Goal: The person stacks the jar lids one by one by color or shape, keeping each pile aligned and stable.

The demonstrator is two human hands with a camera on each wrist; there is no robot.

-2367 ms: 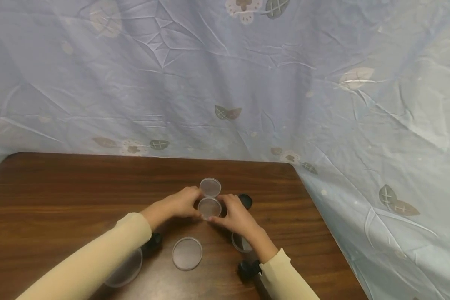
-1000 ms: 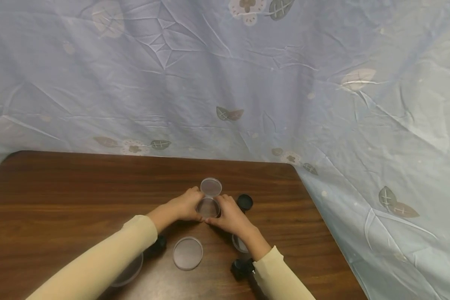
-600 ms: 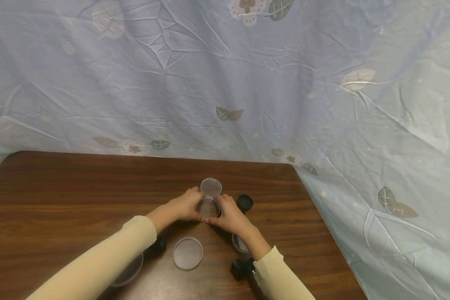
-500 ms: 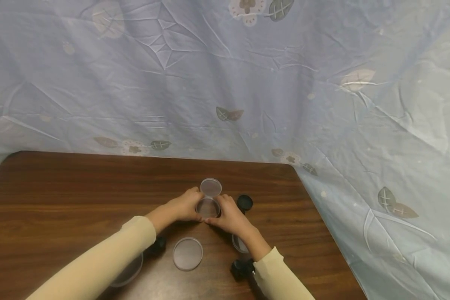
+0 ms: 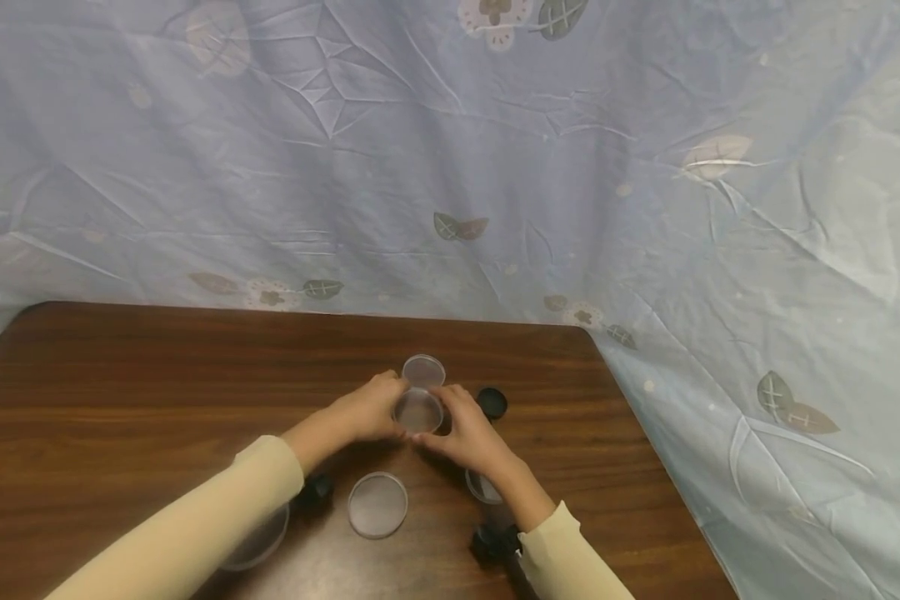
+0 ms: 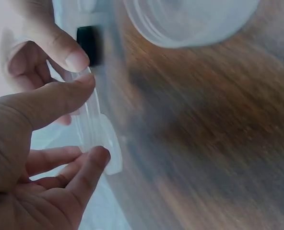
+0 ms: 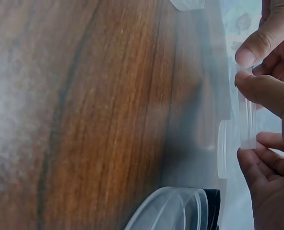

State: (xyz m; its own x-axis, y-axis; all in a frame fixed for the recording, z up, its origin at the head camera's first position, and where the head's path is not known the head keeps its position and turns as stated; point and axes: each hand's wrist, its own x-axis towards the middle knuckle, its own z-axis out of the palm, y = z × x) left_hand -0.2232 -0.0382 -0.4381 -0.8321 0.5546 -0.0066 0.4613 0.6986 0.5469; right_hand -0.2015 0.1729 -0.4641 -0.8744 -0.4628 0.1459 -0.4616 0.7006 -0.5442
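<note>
A clear petri dish [image 5: 418, 412] is held between both hands above the table. My left hand [image 5: 367, 408] pinches its left side, thumb at the near rim and fingers at the far side. On the opposite side my right hand [image 5: 467, 429] grips it the same way, and the thumb tips nearly meet. Seen edge-on in the left wrist view, the petri dish [image 6: 90, 120] shows parallel rim lines. Just beyond it lies another clear round dish [image 5: 423, 372], partly covered by the held one. A third clear dish [image 5: 377, 505] lies nearer to me.
A larger clear dish [image 5: 258, 542] is partly hidden under the left sleeve. Behind the right wrist lies one more clear dish [image 5: 483, 486], with a black round object [image 5: 492, 403] beyond it. The brown wooden table [image 5: 157, 375] ends at a patterned cloth [image 5: 375, 167].
Both hands have raised the held petri dish slightly, and it now overlaps the far dish more. The right wrist has shifted a little to the right. The dishes on the table look unmoved.
</note>
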